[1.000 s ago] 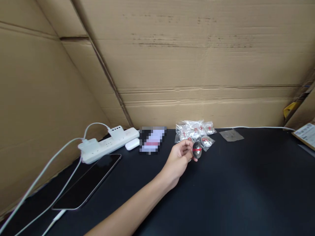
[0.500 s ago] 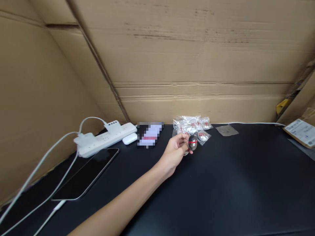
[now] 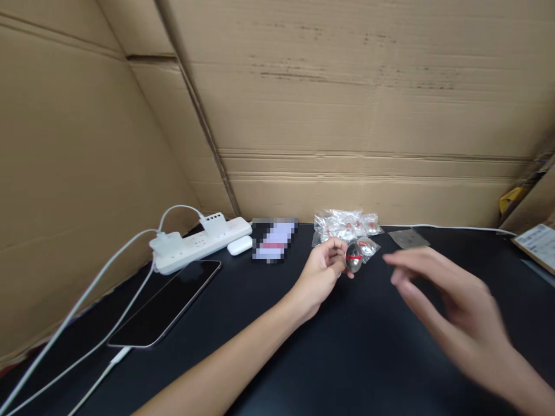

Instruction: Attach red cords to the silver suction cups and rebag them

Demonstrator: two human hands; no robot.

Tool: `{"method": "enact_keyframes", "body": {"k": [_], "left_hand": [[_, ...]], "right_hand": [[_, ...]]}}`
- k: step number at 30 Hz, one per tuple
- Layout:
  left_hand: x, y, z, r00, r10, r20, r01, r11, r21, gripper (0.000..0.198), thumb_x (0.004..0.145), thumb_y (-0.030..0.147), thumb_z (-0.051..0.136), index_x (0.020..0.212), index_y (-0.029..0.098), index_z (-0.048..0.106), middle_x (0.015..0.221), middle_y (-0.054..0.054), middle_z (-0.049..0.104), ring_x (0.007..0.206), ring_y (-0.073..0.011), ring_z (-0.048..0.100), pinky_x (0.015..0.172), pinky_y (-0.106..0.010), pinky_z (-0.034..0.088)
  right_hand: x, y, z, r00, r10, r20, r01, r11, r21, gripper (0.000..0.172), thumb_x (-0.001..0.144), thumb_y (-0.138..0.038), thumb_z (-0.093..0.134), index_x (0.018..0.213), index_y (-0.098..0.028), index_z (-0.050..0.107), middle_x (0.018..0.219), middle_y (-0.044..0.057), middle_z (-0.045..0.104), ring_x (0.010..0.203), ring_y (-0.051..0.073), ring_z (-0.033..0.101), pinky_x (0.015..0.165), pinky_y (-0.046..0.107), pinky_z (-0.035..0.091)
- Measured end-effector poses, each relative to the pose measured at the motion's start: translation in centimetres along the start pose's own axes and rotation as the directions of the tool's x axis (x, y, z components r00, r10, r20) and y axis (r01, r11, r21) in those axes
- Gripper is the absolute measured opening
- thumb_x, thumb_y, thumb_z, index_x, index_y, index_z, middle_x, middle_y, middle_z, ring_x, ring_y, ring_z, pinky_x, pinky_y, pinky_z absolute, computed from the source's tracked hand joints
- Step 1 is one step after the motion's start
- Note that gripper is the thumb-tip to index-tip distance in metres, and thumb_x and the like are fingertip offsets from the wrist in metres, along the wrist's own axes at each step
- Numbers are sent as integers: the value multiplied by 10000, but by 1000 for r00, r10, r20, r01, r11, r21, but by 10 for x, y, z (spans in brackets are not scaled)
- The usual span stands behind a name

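My left hand (image 3: 323, 271) pinches a small shiny metal dome with a red band (image 3: 353, 257) just above the black table (image 3: 355, 358). Right behind it lies a pile of clear plastic bags (image 3: 347, 225) holding more of these metal pieces. My right hand (image 3: 451, 300) hovers over the table to the right of the dome, blurred by motion, its fingers stretched out toward the left and holding nothing.
A white power strip (image 3: 199, 245) with cables, a white earbud case (image 3: 240, 245) and a dark phone (image 3: 167, 303) lie at the left. An empty clear bag (image 3: 407, 238) lies behind my right hand. Cardboard walls (image 3: 347, 115) enclose the table's back and left; a labelled box (image 3: 540, 242) sits far right.
My right hand has come into view from the right and reached toward the dome. My left hand keeps its hold on the dome with little movement.
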State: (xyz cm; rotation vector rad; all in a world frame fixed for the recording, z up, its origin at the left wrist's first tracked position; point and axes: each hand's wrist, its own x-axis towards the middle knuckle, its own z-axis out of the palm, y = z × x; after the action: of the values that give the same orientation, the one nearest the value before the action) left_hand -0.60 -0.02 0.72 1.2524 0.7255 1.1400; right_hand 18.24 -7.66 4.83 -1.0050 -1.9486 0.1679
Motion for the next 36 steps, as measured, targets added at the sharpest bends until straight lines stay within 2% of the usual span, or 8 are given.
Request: {"method": "enact_keyframes", "body": {"k": [3, 6, 10, 16, 22, 26, 30, 36], "left_hand": [[0, 2, 1, 999, 16, 32, -17, 1000, 25, 180, 778, 203, 689, 774, 173, 512, 788, -8, 585, 664, -119, 547, 639, -264, 467], [-1, 1, 2, 996, 12, 92, -18, 998, 59, 218, 806, 247, 679, 750, 181, 478, 729, 11, 550, 648, -121, 535, 619, -260, 461], [0, -2, 2, 993, -2, 121, -13, 993, 121, 220, 832, 268, 650, 748, 186, 464, 681, 31, 508, 614, -112, 516, 593, -246, 428], [1, -9, 3, 994, 38, 100, -53, 987, 154, 177, 847, 234, 616, 756, 193, 469, 731, 26, 502, 614, -109, 482, 568, -240, 430], [5, -4, -7, 986, 155, 64, -168, 888, 428, 113, 902, 250, 561, 980, 191, 617, 932, -59, 635, 837, -191, 596, 721, -303, 469], [10, 12, -26, 943, 322, 80, -259, 564, 784, 192, 925, 255, 508, 1017, 205, 669, 975, -74, 635, 911, -240, 589, 842, -370, 428], [9, 17, -39, 953, 240, 186, -254, 289, 923, 199, 839, 289, 607, 999, 195, 679, 966, -97, 590, 887, -284, 565, 815, -390, 416], [2, 8, -40, 982, 142, 124, -176, 457, 872, 130, 746, 224, 674, 875, 226, 658, 783, -51, 587, 712, -236, 576, 679, -298, 390]], "right_hand": [[14, 32, 22, 974, 147, 172, -168, 979, 116, 313, 940, -330, 575, 1238, -238, 591, 1026, 84, 638, 812, 198, 623, 740, 361, 533], [21, 57, 43, 900, 188, 393, -376, 791, 483, 270, 984, -385, 488, 1155, -200, 587, 867, 58, 662, 703, 162, 624, 674, 329, 533], [14, 60, 51, 862, 195, 467, -494, 526, 692, 232, 934, -395, 593, 983, -168, 598, 802, 41, 653, 619, 130, 608, 646, 305, 510], [5, 58, 48, 813, 256, 523, -581, 297, 758, 241, 890, -398, 660, 985, -181, 611, 817, 25, 647, 604, 112, 579, 626, 287, 492], [6, 62, 49, 794, 306, 525, -593, 202, 779, 237, 853, -344, 705, 1001, -177, 624, 804, 26, 641, 607, 133, 611, 626, 308, 503], [7, 68, 48, 770, 416, 483, -592, 186, 784, 239, 861, -373, 689, 962, -167, 620, 813, 35, 640, 615, 135, 608, 608, 298, 489], [7, 74, 49, 770, 457, 445, -586, 232, 776, 241, 825, -369, 728, 852, -155, 622, 775, 19, 616, 583, 111, 573, 567, 271, 463], [6, 72, 49, 769, 479, 422, -580, 247, 776, 271, 816, -397, 733, 864, -155, 620, 755, 23, 632, 576, 123, 596, 574, 287, 497]]}}
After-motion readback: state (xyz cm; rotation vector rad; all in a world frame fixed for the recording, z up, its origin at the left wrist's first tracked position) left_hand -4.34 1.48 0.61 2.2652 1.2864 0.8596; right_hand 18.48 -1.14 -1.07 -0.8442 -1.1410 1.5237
